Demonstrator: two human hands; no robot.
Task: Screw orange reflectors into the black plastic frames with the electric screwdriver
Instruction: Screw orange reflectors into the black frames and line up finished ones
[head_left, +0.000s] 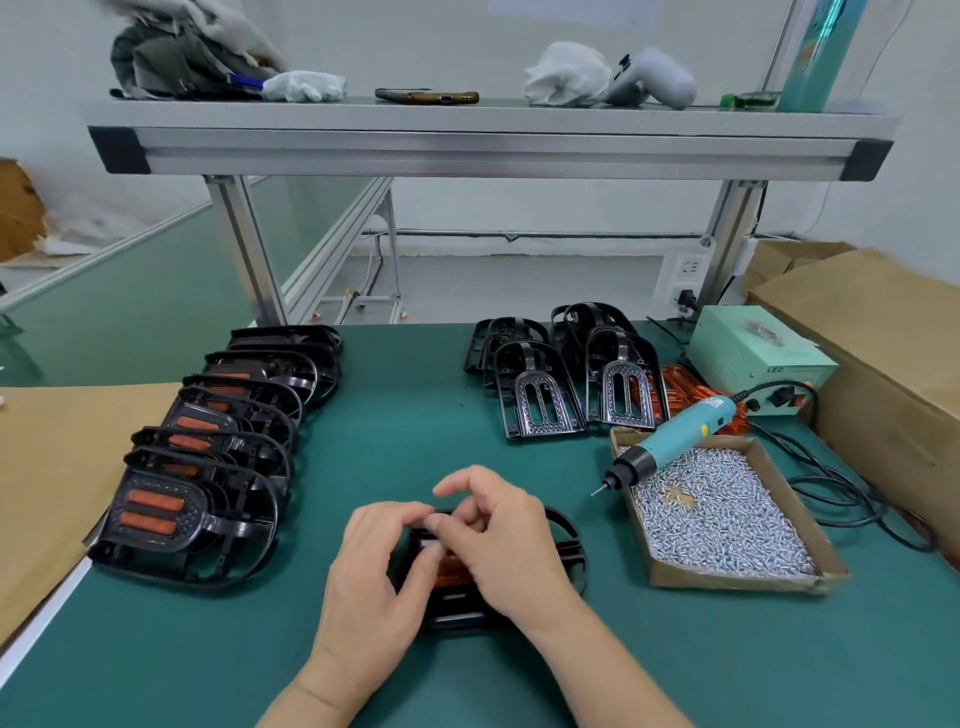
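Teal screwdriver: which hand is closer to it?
Right. The right hand sits over the black frame, with the electric screwdriver up and to its right on the screw box. The left hand grips the frame's other side, farther away.

Left hand (374, 566): grips black frame (569, 530) over orange reflector (448, 567).
Right hand (501, 543): fingertips curled at that grip.
Electric screwdriver (675, 434): right of grip, on screw box (727, 579).
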